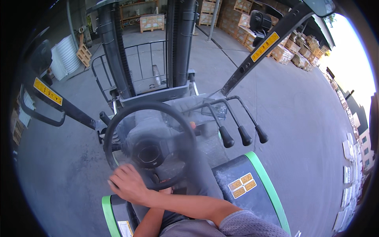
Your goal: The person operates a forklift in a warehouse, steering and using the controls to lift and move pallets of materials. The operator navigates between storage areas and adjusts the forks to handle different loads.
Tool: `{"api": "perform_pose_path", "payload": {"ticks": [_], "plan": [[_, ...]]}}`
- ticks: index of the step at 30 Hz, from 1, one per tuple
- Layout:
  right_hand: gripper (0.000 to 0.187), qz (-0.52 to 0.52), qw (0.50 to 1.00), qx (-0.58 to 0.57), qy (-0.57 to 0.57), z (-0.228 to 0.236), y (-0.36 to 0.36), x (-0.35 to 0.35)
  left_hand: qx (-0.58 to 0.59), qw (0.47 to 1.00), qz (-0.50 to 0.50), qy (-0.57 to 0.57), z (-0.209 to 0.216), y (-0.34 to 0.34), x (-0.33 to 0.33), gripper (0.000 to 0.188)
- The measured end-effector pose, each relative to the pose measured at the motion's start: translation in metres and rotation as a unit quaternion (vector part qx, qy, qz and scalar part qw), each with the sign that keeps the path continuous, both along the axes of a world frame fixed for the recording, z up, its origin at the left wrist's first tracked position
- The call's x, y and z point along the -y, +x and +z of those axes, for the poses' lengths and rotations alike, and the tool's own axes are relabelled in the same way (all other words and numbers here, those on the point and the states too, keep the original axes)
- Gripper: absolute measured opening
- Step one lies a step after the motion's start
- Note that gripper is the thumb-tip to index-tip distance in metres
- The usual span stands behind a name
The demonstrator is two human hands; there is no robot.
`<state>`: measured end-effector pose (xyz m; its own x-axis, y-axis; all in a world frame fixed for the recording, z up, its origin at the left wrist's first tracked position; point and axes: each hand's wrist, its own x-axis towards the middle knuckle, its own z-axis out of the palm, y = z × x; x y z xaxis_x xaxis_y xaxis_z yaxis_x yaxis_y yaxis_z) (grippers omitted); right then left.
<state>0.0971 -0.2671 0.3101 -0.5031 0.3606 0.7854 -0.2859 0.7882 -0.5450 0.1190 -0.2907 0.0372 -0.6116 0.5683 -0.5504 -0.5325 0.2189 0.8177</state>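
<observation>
A black steering wheel [153, 106] of a forklift stands in front of me, its right side smeared by motion. My right hand [128, 183] reaches across to the left, closed over the wheel's lower left rim. Beneath that forearm, my left hand [167, 189] is at the bottom of the wheel. Most of its fingers are hidden, so its grip is unclear. Right of the wheel, three black-knobbed levers [244, 136] stand untouched.
Ahead rise the dark mast [182, 43] and a load guard of bars [138, 59]. Stacked boxes on pallets [282, 54] stand far right; a boxed pallet [152, 23] is at the back. White rolls [68, 55] and a wooden pallet [84, 55] lie left. Poles [213, 21] break up the concrete floor.
</observation>
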Motion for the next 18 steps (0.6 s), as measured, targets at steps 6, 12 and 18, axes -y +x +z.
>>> {"api": "perform_pose_path", "payload": {"ticks": [6, 12, 18], "plan": [[0.018, -0.069, 0.995, 0.070, 0.029, -0.038, 0.098, -0.037, -0.009, 0.997, -0.061, 0.056, -0.028, -0.025, 0.015, 0.026], [0.007, -0.267, 0.964, 0.020, -0.011, -0.016, 0.086, -0.096, 0.020, 0.996, -0.088, -0.008, -0.019, -0.035, 0.019, 0.031], [0.010, -0.316, 0.947, -0.059, -0.026, 0.033, 0.006, -0.132, 0.019, 0.995, -0.097, 0.005, -0.017, -0.051, 0.028, 0.028]]}}
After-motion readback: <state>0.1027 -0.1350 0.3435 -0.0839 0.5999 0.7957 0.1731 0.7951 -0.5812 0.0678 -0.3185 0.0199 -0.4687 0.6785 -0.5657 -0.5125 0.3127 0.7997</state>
